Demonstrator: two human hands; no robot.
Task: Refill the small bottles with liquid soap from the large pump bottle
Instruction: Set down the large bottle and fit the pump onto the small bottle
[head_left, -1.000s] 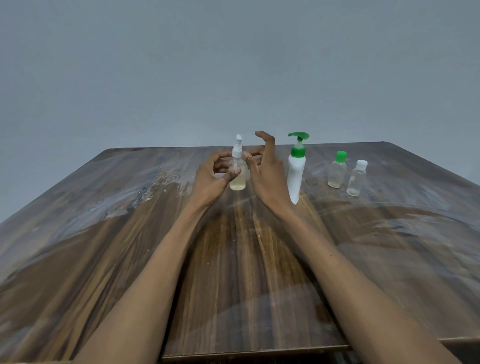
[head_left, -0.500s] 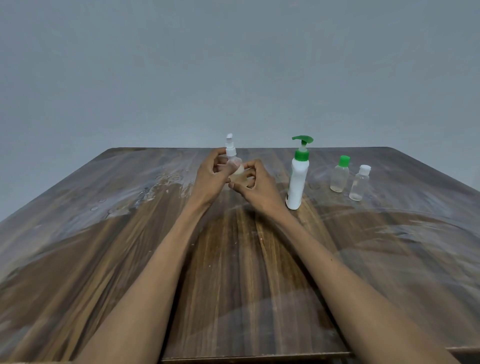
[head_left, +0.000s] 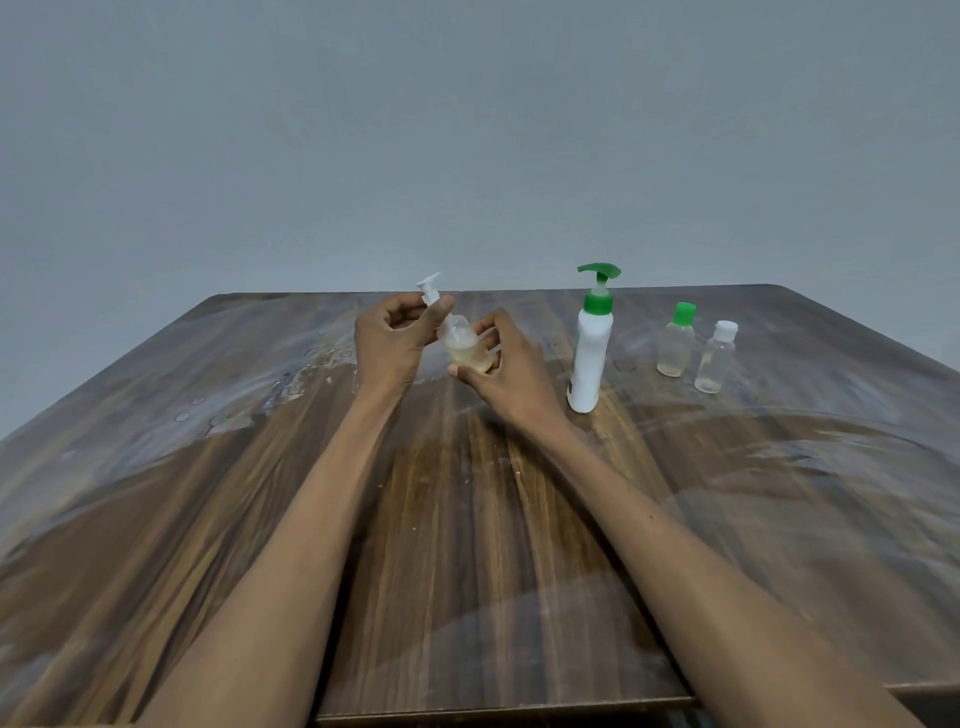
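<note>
You get soft, even, rather dim light; the glossy dark wood-grain table (head_left: 467, 545) throws pale glare across its far left, its edges bow from wide-angle distortion, and shadows stay faint.

No readable text, label or brand on large pump bottle (head_left: 589, 358) or small bottles.

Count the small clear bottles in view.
3: a small pump-top bottle held tilted in both hands, a green-capped bottle and a white-capped bottle standing right of the large pump bottle.
</note>
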